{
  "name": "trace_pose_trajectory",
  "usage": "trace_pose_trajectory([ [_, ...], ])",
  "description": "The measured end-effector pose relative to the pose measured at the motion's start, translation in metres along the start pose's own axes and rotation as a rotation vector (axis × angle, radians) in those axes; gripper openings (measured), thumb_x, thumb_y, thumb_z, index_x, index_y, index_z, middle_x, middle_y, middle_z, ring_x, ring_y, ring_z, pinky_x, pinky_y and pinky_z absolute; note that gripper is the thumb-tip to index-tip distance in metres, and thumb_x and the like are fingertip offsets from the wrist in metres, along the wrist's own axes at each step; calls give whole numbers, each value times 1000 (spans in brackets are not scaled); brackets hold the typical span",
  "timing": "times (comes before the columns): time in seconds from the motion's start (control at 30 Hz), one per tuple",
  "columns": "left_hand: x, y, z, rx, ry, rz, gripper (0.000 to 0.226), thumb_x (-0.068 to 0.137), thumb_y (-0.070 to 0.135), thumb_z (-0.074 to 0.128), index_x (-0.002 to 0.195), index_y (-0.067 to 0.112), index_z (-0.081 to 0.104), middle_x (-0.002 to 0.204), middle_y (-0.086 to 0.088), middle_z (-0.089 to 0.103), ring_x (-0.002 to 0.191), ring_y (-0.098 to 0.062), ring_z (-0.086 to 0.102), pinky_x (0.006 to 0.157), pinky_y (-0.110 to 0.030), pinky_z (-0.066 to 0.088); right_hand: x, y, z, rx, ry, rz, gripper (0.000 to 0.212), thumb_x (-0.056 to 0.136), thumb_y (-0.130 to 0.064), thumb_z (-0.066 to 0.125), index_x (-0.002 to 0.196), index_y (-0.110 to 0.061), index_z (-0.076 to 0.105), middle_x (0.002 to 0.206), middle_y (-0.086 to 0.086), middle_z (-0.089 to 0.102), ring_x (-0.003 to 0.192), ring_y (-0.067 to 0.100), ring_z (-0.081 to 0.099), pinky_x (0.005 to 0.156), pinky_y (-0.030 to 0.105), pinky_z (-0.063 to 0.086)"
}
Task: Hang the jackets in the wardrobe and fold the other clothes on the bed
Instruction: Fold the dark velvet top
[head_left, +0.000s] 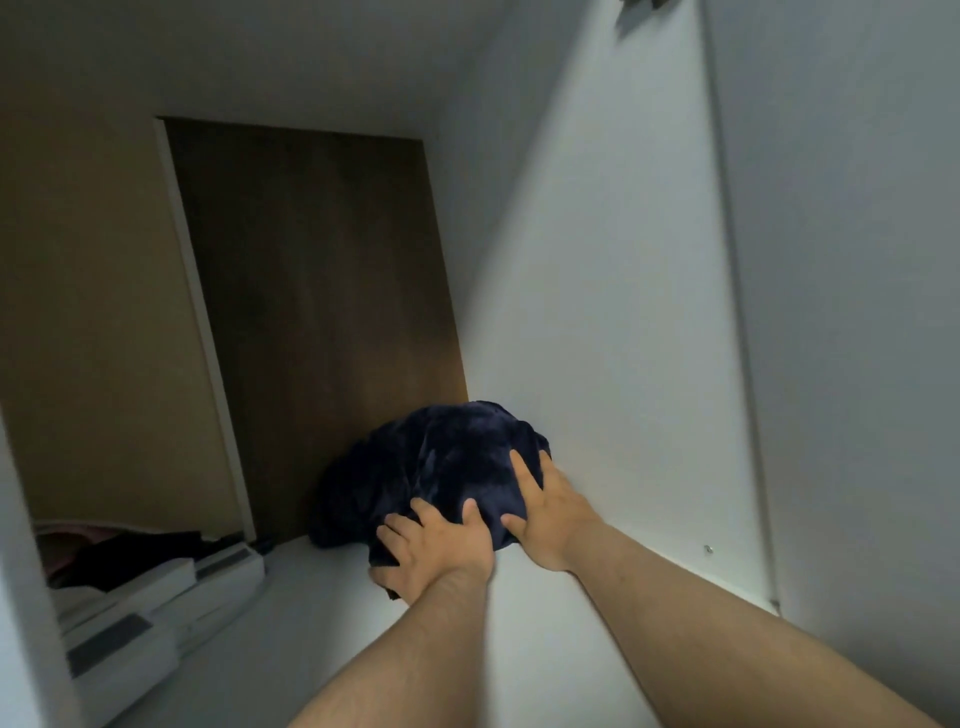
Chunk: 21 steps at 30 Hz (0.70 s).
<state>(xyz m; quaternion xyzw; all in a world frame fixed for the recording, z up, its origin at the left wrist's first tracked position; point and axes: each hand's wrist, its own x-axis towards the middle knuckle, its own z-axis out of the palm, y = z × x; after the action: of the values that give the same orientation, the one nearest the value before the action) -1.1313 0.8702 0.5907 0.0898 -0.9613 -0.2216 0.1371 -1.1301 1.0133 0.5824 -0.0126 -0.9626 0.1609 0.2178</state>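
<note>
Presses a dark navy garment (441, 457) into the back right corner of the white wardrobe shelf (311, 613), probably to stow it snug against the side panel (597, 312) rather than hang it. Lays the left hand (434, 545) on the bundle's near edge and the right hand (550, 512) along its right flank, fingers (522, 467) spread apart and flat on the cloth, clamped on nothing. Looks plush and velvety, bunched into a rounded heap with deep folds. Smooth matte laminate beneath; brown wood-grain back panel (322, 286) behind.
</note>
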Motion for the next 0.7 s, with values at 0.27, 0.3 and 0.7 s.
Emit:
trace_pose_trajectory([
  [0.27, -29, 6, -8, 184, 13, -38, 101, 83, 73, 45, 154, 14, 4, 162, -14, 4, 148, -34, -2, 106, -70, 15, -15, -5, -9, -56, 43, 7, 81, 94, -47, 48, 155, -43, -5, 166, 2, 1, 141, 30, 31, 111, 38, 36],
  [0.3, -33, 6, -8, 200, 13, -54, 99, 84, 72, 45, 154, 15, 6, 162, -14, 5, 149, -35, -2, 106, -72, 14, -18, -5, -12, -67, 27, 17, 80, 94, -44, 48, 155, -43, -5, 166, 2, 0, 142, 30, 30, 112, 39, 35],
  [0.7, -91, 11, -18, 60, -172, -1, 82, 90, 42, 53, 153, 6, 14, 162, -15, 8, 150, -29, 8, 115, -51, 20, -125, 1, -58, -79, 42, 258, 59, 94, -27, 42, 151, -23, 26, 141, 4, 45, 127, 28, 45, 105, 38, 40],
])
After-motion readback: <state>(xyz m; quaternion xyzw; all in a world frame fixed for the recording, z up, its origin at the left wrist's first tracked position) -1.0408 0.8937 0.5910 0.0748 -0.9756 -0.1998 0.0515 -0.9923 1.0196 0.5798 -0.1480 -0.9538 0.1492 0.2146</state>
